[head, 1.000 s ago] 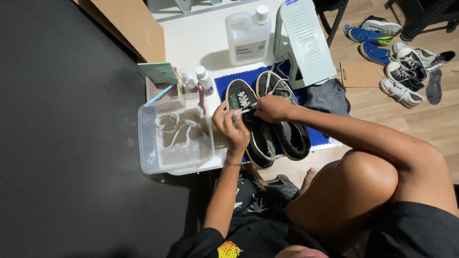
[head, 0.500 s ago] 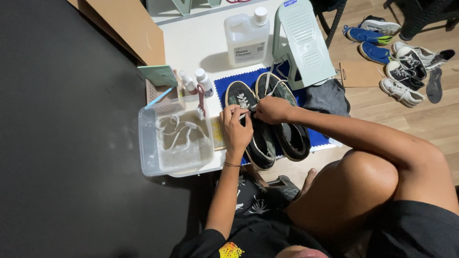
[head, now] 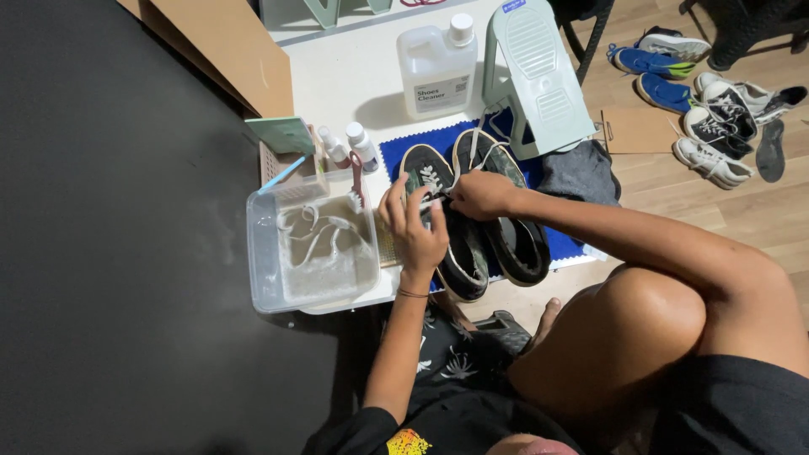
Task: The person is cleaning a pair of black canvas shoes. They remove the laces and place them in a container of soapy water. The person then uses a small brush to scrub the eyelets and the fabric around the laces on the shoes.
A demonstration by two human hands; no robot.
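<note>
Two black low-top shoes lie side by side on a blue cloth (head: 396, 152). My left hand (head: 413, 227) rests on the left shoe (head: 459, 261), fingers curled over its laced part. My right hand (head: 480, 195) pinches the white lace (head: 468, 156) of that shoe near the tongue, and the lace runs up toward the far side. The right shoe (head: 514, 244) lies untouched beside it.
A clear tub (head: 261, 261) of cloudy water with white laces sits left of the shoes. Behind are two small bottles (head: 350, 143), a big jug of cleaner (head: 434, 72), a pale green shoe stand (head: 539, 76), a grey cloth (head: 573, 173). Several sneakers (head: 716, 109) lie on the wood floor.
Both hands stay on the left shoe; the left hand's fingers have shifted slightly over the laces while the right keeps pulling the lace.
</note>
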